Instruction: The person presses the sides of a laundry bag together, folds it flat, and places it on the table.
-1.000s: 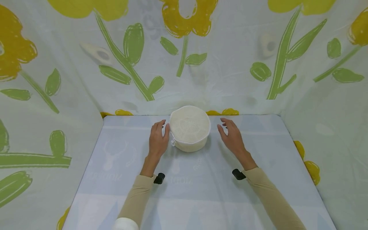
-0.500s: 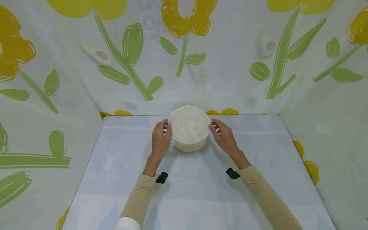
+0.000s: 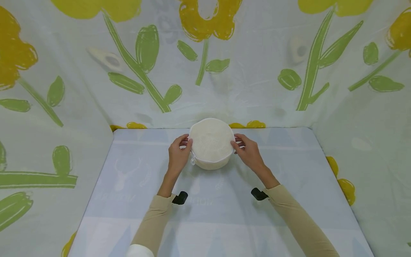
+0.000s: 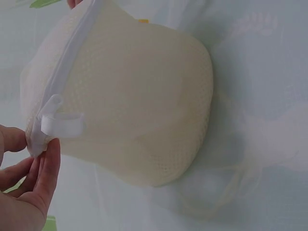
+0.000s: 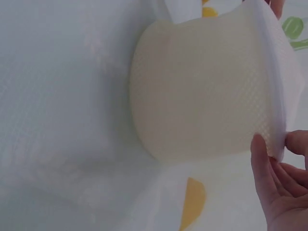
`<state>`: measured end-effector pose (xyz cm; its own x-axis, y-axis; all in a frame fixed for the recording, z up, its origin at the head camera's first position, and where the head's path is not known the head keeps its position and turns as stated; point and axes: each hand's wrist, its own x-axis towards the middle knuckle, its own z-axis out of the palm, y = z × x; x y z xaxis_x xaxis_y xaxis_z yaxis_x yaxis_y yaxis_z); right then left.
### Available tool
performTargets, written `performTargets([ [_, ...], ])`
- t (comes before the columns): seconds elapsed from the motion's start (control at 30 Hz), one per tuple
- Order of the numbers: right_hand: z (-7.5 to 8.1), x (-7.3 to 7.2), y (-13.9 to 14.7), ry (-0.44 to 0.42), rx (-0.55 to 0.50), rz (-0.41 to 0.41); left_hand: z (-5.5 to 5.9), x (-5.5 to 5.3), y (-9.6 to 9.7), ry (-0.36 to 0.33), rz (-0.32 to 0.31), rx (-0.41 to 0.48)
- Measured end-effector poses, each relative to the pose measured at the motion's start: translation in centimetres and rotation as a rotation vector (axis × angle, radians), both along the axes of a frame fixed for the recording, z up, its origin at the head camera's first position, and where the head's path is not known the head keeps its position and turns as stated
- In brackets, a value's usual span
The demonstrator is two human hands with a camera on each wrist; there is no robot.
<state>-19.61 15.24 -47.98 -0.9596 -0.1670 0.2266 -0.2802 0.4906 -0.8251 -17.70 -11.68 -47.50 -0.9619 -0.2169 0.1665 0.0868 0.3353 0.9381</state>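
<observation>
One left hand (image 3: 178, 153) and one right hand (image 3: 250, 151) pinch the rim of a round, cream-coloured mesh bag (image 3: 212, 142) from its two opposite sides. The bag stands upright on a pale blue-and-white table (image 3: 128, 210), whose far edge runs just behind it. In the left wrist view, thumb and fingertips close on the bag's white rim trim (image 4: 73, 53) right beside a small white zip tab (image 4: 62, 124), which hangs from the bag's left side. In the right wrist view, the fingertips press the trim from both faces, one finger lying along the bag's side wall.

Nearer the wearer than the bag, each beige sleeve (image 3: 297, 217) ends at a wrist with a black device (image 3: 180, 198) at its inner side; a white band (image 3: 140, 250) circles the left sleeve. Behind the bag, and to both sides of it, hangs a pale backdrop (image 3: 253, 92) printed with yellow flowers and green leaves.
</observation>
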Motion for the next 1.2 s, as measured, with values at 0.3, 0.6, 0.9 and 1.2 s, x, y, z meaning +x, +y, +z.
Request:
performTargets([
  [0.3, 0.6, 0.4, 0.0, -0.089, -0.076, -0.016, 0.4, 0.3, -0.1, -0.050, -0.012, 0.037],
  [0.6, 1.0, 1.0, 0.3, -0.149, -0.093, -0.030, 0.8, 1.1, 0.2, -0.103, -0.006, 0.074],
  [0.9, 1.4, 1.8, 1.0, -0.219, -0.116, -0.029, 1.0, 1.7, 0.6, -0.130, -0.015, 0.120],
  [1.2, 1.7, 2.8, 1.6, -0.278, -0.150, -0.012, 0.9, 2.8, 0.7, -0.159, -0.031, 0.146],
])
